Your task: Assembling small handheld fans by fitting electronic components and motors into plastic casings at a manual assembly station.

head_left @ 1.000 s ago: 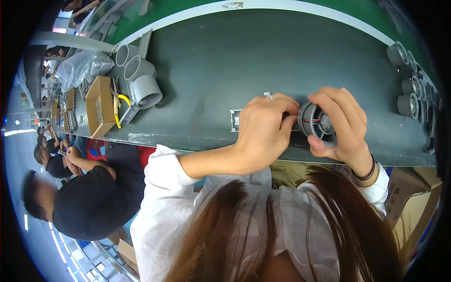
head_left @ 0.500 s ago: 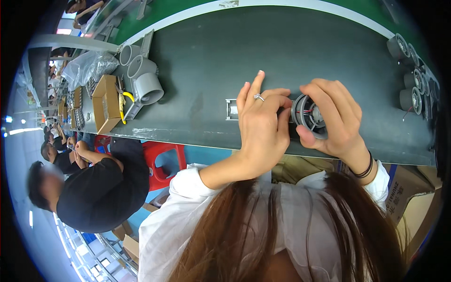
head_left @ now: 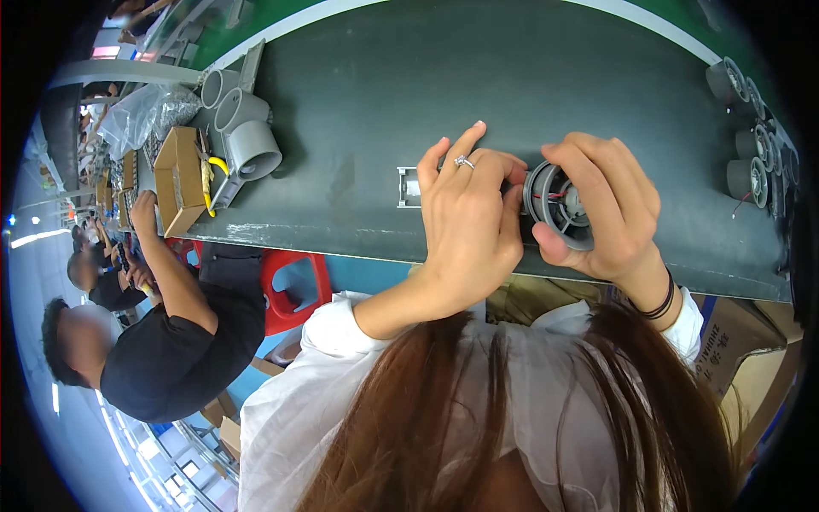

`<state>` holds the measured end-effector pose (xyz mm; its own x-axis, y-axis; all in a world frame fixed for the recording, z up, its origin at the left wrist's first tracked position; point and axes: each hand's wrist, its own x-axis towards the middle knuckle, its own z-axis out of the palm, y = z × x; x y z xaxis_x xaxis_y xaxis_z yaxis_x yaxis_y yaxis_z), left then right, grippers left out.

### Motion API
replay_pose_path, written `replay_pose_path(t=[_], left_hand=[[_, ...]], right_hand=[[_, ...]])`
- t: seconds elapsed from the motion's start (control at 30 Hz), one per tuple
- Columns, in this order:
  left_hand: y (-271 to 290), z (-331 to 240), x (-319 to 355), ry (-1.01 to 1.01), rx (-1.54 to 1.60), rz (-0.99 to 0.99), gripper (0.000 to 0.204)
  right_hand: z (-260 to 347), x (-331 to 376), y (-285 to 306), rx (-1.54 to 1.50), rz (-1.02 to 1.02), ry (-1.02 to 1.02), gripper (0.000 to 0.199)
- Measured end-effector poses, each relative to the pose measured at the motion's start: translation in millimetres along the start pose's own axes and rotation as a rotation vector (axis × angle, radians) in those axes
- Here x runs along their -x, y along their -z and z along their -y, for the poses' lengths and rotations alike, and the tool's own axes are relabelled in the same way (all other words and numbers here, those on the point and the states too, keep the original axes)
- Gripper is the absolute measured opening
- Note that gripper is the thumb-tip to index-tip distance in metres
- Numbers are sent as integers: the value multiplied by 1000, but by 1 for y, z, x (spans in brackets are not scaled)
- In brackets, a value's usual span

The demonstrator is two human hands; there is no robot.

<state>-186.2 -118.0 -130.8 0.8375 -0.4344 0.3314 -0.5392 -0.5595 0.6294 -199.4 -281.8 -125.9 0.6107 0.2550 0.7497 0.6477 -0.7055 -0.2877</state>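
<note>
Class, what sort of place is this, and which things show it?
Probably a factory assembly line: a long dark workbench, similar grey round parts grouped at its right end, and another worker beside it at left.

Three gray tubes (head_left: pixel 253 147) are lying in a row at the left end of the bench (head_left: pixel 358 102), while pliers (head_left: pixel 208 171) with yellow handles are resting between them and an open box (head_left: pixel 183 222). A clear bag (head_left: pixel 136 115) is slumping behind the box. Along the right end, several gray fan units (head_left: pixel 740 179) are crowding together, one of them trailing a red wire (head_left: pixel 740 206). A white band (head_left: pixel 333 12) is edging the bench's far side. Below, a red stool (head_left: pixel 322 277) is standing beside a co-worker (head_left: pixel 171 367) in black, who is stretching an arm toward the bench. A carton (head_left: pixel 738 341) is sitting at lower right.
</note>
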Motion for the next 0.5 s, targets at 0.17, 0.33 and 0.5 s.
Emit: replay_pose_path(t=[0.17,0.33,0.5], left_hand=[[0,4,-1,-30,-8,10,15],[1,5,-1,-62,-12,12,15],[2,8,-1,-85,-1,22,14]], right_hand=[[-2,-1,-1,9,-6,22,49],[-5,-1,-1,-16,-11,32,48],[-8,-2,-4,-9,-71,62,46]])
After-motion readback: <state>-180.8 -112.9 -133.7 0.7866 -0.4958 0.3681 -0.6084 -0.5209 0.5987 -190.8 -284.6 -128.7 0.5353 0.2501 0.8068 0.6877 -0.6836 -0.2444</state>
